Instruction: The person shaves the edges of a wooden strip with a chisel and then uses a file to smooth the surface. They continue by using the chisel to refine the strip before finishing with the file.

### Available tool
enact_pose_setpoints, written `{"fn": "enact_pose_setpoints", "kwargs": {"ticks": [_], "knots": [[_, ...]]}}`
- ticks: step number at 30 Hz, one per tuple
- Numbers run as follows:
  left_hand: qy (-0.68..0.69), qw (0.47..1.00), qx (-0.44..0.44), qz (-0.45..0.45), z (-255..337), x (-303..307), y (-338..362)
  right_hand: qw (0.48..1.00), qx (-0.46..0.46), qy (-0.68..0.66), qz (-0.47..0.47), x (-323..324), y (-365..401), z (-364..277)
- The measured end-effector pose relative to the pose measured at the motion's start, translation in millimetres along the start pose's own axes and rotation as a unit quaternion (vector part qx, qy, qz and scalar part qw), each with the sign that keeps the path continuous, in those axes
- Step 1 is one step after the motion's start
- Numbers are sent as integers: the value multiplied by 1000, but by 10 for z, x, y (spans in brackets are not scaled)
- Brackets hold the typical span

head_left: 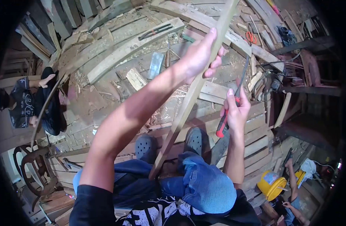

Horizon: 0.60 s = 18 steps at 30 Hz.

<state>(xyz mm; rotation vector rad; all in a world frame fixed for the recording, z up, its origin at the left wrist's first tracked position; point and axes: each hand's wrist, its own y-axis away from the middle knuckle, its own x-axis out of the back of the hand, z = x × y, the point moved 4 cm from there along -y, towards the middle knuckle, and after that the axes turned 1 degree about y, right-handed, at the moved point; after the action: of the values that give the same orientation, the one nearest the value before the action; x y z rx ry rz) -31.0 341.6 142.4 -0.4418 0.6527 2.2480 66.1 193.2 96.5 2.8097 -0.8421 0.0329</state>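
Observation:
My left hand (203, 56) is closed around a long, narrow wooden strip (190, 98) that slants across the view. Its lower end rests between my legs, near my jeans, and its upper end leaves the top of the view. To the right of the strip, my right hand (237, 111) grips a file (222, 126) by its red and black handle. The file's dark, slim shaft points up and away, apart from the strip. Part of the handle is hidden by my fingers.
Curved planks (116, 58) lie on the wood-littered floor, one bearing a dark clamp-like tool (155, 31). Beyond are orange-handled scissors (250, 37) and a grey metal plate (155, 64). One person (28, 101) sits at left; another is lower right near a yellow bucket (270, 185).

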Motion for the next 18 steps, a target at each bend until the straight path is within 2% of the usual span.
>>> {"fn": "enact_pose_setpoints", "kwargs": {"ticks": [2,4,7,9,11,12,14,18], "knots": [[-52,998,-20,7,73,-3,87,998,17,-49,21,-35,-56,-89],[-99,994,-45,-34,166,-18,185,996,35,-74,32,-76,-108,-194],[-163,985,-41,-40,224,39,416,991,70,-109,24,-112,-78,-404],[-218,976,-1,-11,198,117,593,988,95,-119,19,-144,-22,-526],[-246,968,-16,-42,137,172,726,986,118,-122,2,-201,46,-630],[-249,967,-16,-49,102,194,795,985,120,-123,9,-219,83,-668],[-227,971,47,-63,-27,239,881,987,122,-99,-14,-257,151,-699],[-219,973,56,-55,-156,300,834,990,121,-66,-15,-242,167,-643]]}}
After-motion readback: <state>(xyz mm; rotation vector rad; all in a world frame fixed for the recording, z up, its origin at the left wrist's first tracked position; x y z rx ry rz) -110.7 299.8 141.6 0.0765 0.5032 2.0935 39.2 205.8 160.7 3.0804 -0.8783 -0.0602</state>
